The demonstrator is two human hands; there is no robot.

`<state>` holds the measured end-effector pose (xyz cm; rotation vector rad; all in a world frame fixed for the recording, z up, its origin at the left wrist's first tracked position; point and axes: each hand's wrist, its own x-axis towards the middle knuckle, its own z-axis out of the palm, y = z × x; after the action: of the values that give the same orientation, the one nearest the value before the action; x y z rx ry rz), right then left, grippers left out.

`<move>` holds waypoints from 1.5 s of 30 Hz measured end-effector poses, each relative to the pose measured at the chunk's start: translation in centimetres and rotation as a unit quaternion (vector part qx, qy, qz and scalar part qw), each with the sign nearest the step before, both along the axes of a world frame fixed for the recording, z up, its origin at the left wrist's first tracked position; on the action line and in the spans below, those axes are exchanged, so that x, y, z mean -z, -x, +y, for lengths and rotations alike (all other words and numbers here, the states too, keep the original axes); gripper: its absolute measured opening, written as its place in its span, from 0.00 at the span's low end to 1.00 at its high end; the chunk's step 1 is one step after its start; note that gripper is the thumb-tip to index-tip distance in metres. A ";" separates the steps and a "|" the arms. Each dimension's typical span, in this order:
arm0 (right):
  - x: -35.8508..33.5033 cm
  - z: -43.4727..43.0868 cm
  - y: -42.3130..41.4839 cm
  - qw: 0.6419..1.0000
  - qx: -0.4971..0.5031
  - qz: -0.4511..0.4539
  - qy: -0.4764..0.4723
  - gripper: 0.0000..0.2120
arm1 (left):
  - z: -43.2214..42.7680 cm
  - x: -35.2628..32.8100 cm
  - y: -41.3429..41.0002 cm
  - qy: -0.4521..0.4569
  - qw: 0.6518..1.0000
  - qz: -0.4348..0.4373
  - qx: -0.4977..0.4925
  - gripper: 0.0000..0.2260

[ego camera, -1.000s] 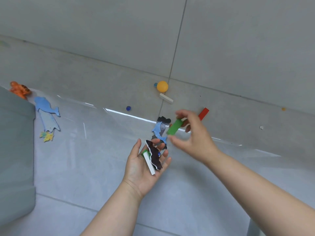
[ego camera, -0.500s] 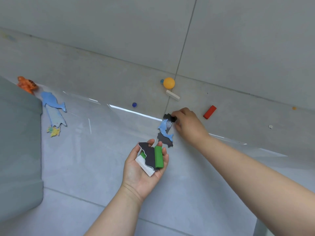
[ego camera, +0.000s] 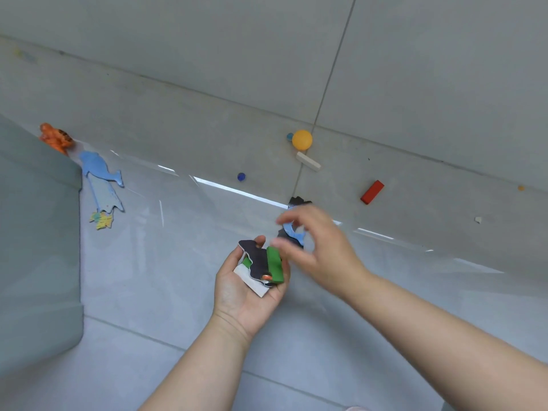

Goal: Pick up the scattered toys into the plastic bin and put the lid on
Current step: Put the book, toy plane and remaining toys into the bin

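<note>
My left hand (ego camera: pixel 246 292) lies palm up, its thumb and fingertips curled round a small stack of toys: a green block (ego camera: pixel 275 264), a dark puzzle piece (ego camera: pixel 255 258) and a white piece (ego camera: pixel 252 281). Just right of it and a little higher, my right hand (ego camera: pixel 318 250) is blurred and pinches a blue dolphin-shaped piece (ego camera: pixel 292 231). A black flat piece (ego camera: pixel 299 200) lies on the floor behind that hand. The grey plastic bin (ego camera: pixel 38 232) stands at the left edge.
On the floor lie an orange ball (ego camera: pixel 302 139), a beige block (ego camera: pixel 308 161), a red block (ego camera: pixel 372 192), a blue marble (ego camera: pixel 241 176), an orange figure (ego camera: pixel 55 139), blue whale pieces (ego camera: pixel 100 179) and a yellow piece (ego camera: pixel 102 221). A clear sheet's edge (ego camera: pixel 237 191) crosses the floor.
My right hand laid the green block in my left hand, reached to the flat pieces on the floor, and has lifted the blue dolphin piece towards my left hand.
</note>
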<state>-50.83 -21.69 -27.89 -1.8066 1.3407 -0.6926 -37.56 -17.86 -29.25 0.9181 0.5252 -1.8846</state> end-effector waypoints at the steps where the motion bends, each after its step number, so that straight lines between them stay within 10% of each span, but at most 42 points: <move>1: 0.7 -1.1 0.7 0.999 0.022 0.049 -0.003 0.22 | 0.1 -0.1 -0.2 -0.002 1.000 0.005 -0.003 0.09; 4: 3.5 -3.3 1.8 0.948 -0.071 0.300 -0.077 0.42 | 0.3 -0.5 -0.6 0.001 1.000 0.006 -0.007 0.10; 7: 5.9 -3.4 1.6 0.920 -0.119 0.369 -0.059 0.39 | 0.5 -1.2 -1.2 0.005 1.000 0.008 -0.008 0.09; 15: 6.6 -1.2 1.6 0.981 -0.016 0.190 -0.021 0.27 | 1.5 -3.1 -3.5 0.042 0.999 -0.025 0.023 0.10; 29: 5.7 -0.4 2.0 0.983 0.098 0.122 -0.097 0.19 | 2.2 -4.8 -4.1 0.078 0.995 -0.054 0.027 0.18; 35: -0.2 -1.7 0.3 0.945 0.271 -0.129 -0.130 0.10 | 1.1 -7.0 -4.6 0.084 0.995 -0.045 -0.014 0.15; 38: -8.5 -1.7 -3.5 0.932 0.206 -0.276 -0.111 0.10 | -0.3 -10.1 -5.4 0.113 0.992 -0.041 -0.043 0.15; 45: -21.2 0.1 -16.7 0.981 0.020 -0.187 0.042 0.08 | -1.1 -21.5 -10.9 0.203 0.973 0.001 -0.109 0.16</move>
<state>-34.13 -21.60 -6.66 -1.6155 1.1093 -1.0659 -26.70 -19.01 -7.76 0.5640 0.2160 -1.7062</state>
